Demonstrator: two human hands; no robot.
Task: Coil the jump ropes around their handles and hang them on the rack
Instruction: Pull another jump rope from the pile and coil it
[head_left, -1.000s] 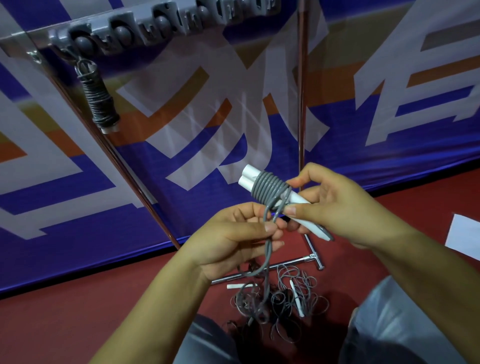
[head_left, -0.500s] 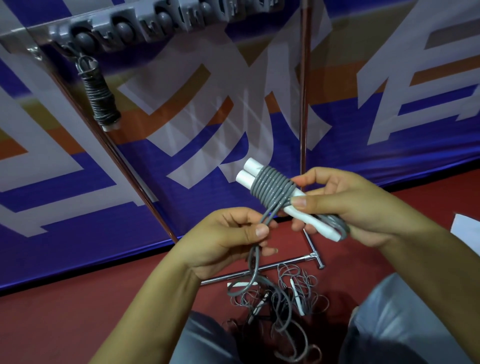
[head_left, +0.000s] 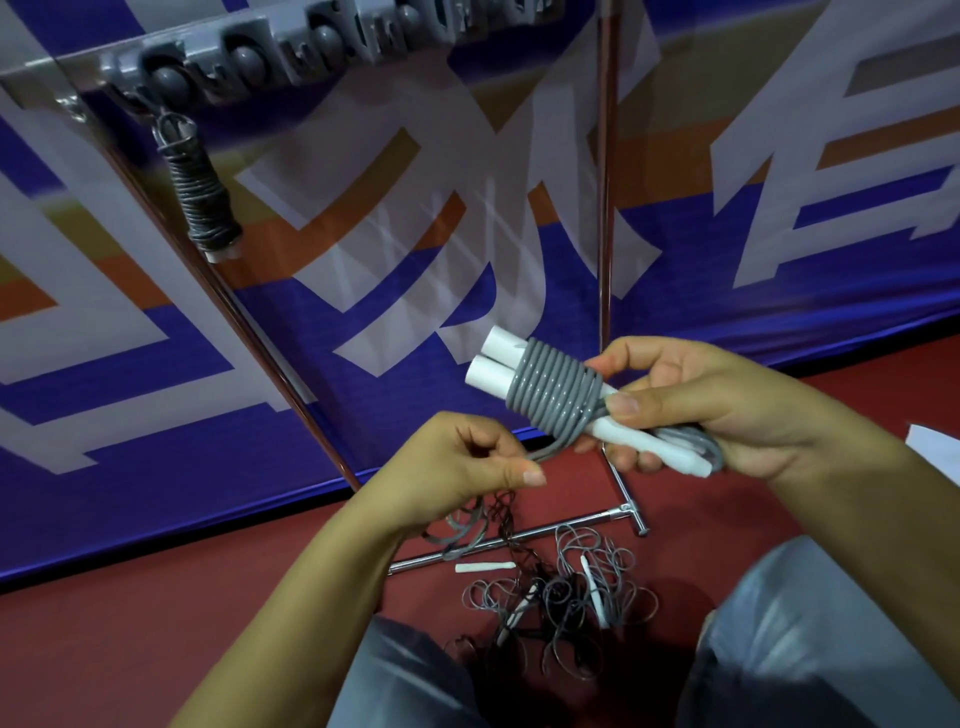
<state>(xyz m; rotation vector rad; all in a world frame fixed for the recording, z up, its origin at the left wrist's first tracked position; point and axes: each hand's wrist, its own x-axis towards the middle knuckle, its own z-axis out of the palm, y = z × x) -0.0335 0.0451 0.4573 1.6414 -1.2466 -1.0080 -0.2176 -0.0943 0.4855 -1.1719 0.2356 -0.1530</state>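
Note:
My right hand (head_left: 696, 410) grips two white jump rope handles (head_left: 498, 364) held side by side, with grey rope (head_left: 556, 392) wound round them in several tight turns. The loose end of that rope runs down to my left hand (head_left: 467, 467), which pinches it between thumb and fingers just below the coil. One dark coiled jump rope (head_left: 205, 195) hangs from a hook at the left end of the grey rack (head_left: 322, 47) at the top of the view.
On the red floor between my knees lies a tangle of loose ropes (head_left: 561, 597) with white handles. The rack's chrome foot (head_left: 545, 535) and upright poles (head_left: 602, 182) stand before a blue and white banner. A white sheet (head_left: 935, 447) lies at the right edge.
More turns of grey rope have gone onto the handles and the coil has grown. My left hand has swung left and down, pulling the rope taut below the coil.

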